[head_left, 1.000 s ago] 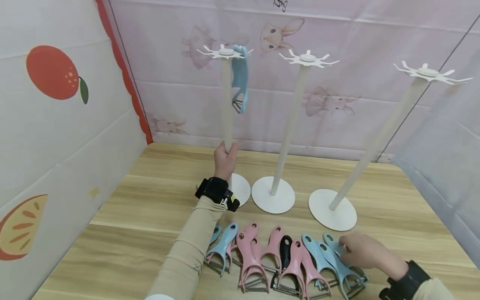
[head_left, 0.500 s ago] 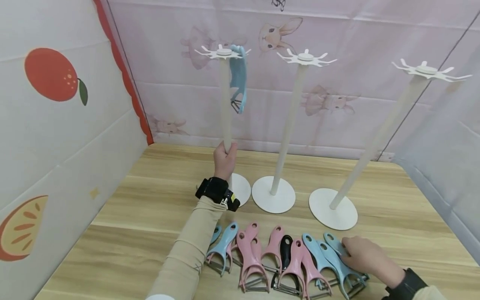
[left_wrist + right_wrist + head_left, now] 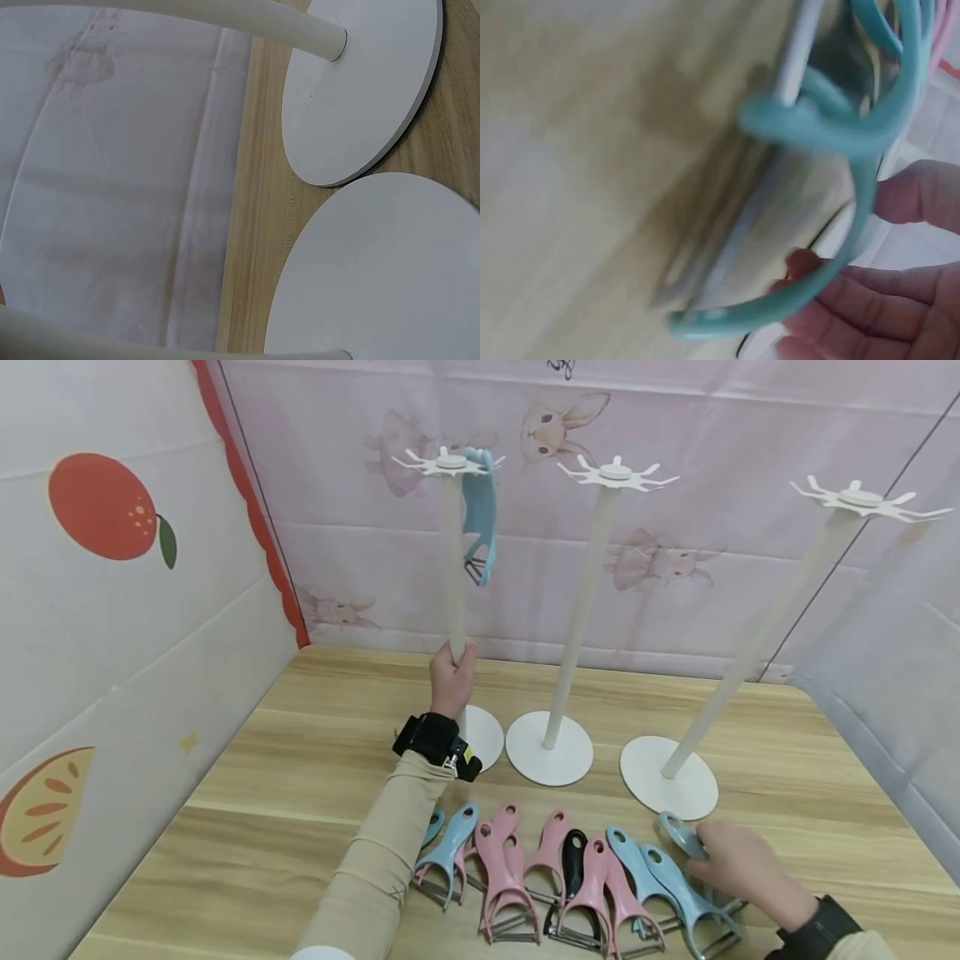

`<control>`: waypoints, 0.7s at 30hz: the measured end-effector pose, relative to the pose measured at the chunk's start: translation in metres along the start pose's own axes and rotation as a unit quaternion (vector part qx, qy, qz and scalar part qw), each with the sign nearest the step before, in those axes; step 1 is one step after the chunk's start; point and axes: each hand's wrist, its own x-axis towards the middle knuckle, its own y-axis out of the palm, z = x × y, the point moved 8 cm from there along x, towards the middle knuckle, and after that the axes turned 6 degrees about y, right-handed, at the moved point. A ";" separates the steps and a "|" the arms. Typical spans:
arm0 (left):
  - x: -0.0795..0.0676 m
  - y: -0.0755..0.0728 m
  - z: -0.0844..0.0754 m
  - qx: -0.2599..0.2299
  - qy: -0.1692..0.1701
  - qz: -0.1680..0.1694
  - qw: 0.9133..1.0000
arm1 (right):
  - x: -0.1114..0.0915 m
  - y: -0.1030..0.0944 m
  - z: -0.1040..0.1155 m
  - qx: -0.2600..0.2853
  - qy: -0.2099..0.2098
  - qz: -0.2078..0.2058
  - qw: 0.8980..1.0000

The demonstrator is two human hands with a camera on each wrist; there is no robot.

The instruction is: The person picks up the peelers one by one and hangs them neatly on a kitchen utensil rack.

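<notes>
My left hand [image 3: 452,682] grips the pole of the left white stand [image 3: 454,560] low down. From one prong of that stand's top hangs a light blue peeler [image 3: 480,510]. At the right end of a row of peelers, my right hand [image 3: 742,864] pinches another blue peeler [image 3: 677,833] by its handle. The right wrist view shows this peeler's curved fork [image 3: 780,304] blurred, between thumb and fingers. Beside it lie blue peelers [image 3: 678,885], pink peelers [image 3: 504,868] and one black-handled peeler [image 3: 573,860]. In the left wrist view only a sliver of hand shows at the edge.
A middle stand [image 3: 549,748] and a right stand [image 3: 669,777], both white with pronged tops, stand beside the left one on the wooden table [image 3: 300,760]. Printed cloth [image 3: 337,568] hangs behind and at both sides.
My right hand has taken hold of the blue peeler at the row's right end and shifted it slightly up, away from its neighbour. My left hand stays on the pole.
</notes>
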 end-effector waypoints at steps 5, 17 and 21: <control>0.000 0.000 0.000 0.001 -0.002 0.002 1.000 | 0.002 -0.023 0.002 -0.001 -0.027 -0.064 0.998; -0.002 0.001 -0.005 0.004 -0.008 0.009 1.000 | -0.006 -0.075 0.046 0.068 -0.157 -0.214 0.962; -0.002 0.001 -0.005 0.004 -0.009 0.007 1.000 | -0.013 -0.093 0.069 0.080 -0.209 -0.278 0.934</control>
